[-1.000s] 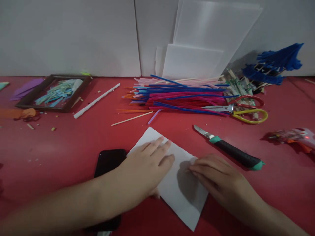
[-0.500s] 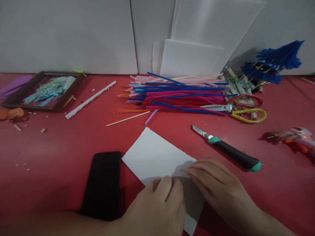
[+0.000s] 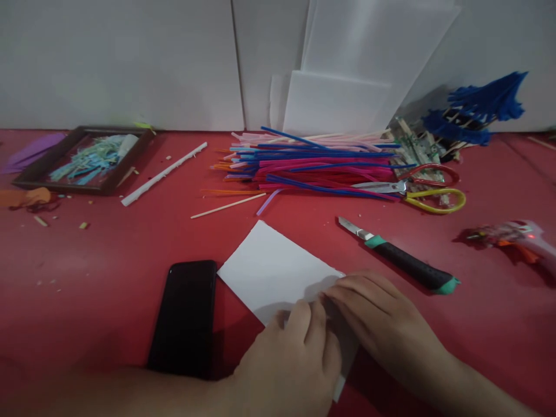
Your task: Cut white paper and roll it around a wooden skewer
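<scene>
A white square sheet of board or thick paper lies tilted on the red table. Over its lower part, my left hand is closed, its fingers curled down onto the surface. My right hand reaches in from the right with fingers pressed together, covering the sheet's right edge. The fingertips of both hands nearly meet on the sheet, and whatever they pinch there is hidden. To the left of the sheet lies a black phone; to the right, a utility knife with its blade out.
Behind the sheet lie a pile of coloured pipe cleaners and scissors. A glue gun with a red light rests at right. A brown frame holding scraps and a white stick lie at left. White panels lean on the wall.
My left hand has slid right and slightly away from me across the sheet, closer to my right fingertips. My right hand has shifted slightly. The whole view has moved a little.
</scene>
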`<act>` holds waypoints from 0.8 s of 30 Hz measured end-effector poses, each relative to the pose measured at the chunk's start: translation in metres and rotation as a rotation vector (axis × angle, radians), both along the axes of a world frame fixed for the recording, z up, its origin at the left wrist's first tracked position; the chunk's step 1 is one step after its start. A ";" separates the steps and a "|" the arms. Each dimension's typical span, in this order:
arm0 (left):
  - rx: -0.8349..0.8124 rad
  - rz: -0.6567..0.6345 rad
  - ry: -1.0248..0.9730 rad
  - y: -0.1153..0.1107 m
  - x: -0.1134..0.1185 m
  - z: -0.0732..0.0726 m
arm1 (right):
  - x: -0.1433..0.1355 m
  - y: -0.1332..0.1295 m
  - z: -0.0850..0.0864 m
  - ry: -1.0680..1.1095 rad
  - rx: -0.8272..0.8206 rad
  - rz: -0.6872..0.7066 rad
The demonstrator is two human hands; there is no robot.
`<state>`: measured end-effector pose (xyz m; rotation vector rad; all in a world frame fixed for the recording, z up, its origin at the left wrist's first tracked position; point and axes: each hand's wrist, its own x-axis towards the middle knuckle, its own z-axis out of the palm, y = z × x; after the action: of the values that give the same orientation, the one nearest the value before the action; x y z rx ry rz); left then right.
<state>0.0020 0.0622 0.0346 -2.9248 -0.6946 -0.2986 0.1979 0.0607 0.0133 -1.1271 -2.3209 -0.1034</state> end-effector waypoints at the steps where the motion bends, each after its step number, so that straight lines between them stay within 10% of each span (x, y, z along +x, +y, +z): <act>1: -0.008 -0.002 0.003 0.000 0.000 0.000 | 0.000 0.000 0.000 -0.004 0.004 -0.002; 24: -0.010 0.011 0.040 -0.002 0.001 0.002 | 0.005 -0.001 -0.002 -0.005 -0.043 -0.002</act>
<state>0.0025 0.0604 0.0367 -2.9263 -0.7080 -0.2352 0.2025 0.0596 0.0113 -1.1510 -2.3369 -0.0574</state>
